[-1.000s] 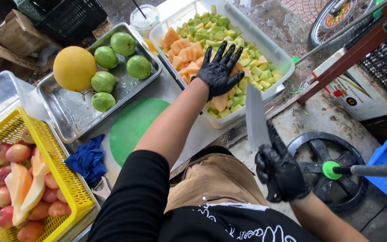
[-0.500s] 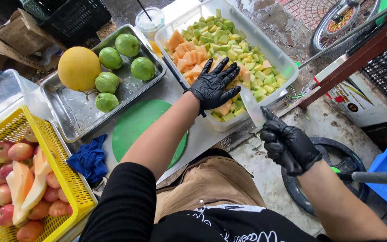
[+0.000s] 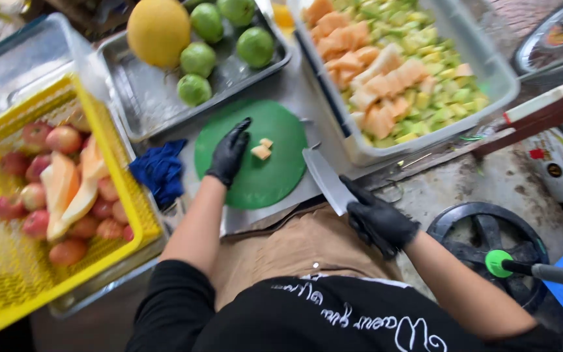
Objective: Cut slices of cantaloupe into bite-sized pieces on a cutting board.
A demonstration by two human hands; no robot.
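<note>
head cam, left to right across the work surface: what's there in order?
Yellow basket of apples and melon slices → blue cloth → left hand on green cutting board → knife in right hand → black wheel.

— Where are the hands?
— Both black-gloved. Left hand (image 3: 229, 153) reaches forward, arm bare, fingers loosely extended, palm down.
— The right?
— Right hand (image 3: 378, 220) sits low, near the body, fist closed tight.

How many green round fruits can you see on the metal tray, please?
4 green fruits: one nearest the board, one beside the yellow melon, one on the right, one behind. A fifth is cut off.
</note>
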